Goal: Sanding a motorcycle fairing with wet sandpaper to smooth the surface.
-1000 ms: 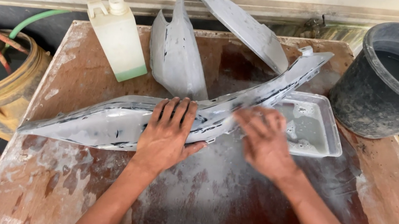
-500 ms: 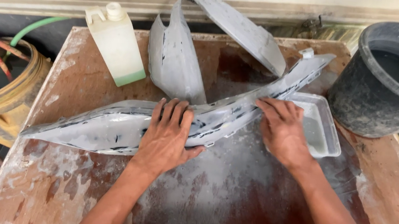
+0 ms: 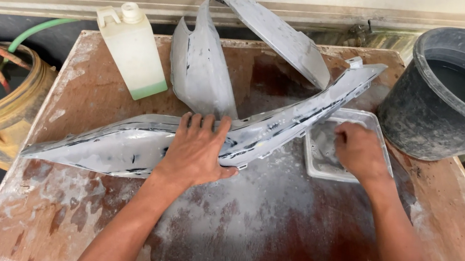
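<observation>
Left hand (image 3: 196,152) spread flat, pinning grey fairing panel (image 3: 121,148); long axis runs lower-left to upper-right. Right hand (image 3: 360,151) curled in tray (image 3: 378,148), contents indeterminate.

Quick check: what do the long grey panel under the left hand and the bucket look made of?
Long grey panel: probably moulded plastic, thin and curved, in matt grey primer with dark spots showing through. Bucket: likely black plastic or rubber, dull, with a dusty, scuffed wall. The left hand lies flat on the panel.
</observation>
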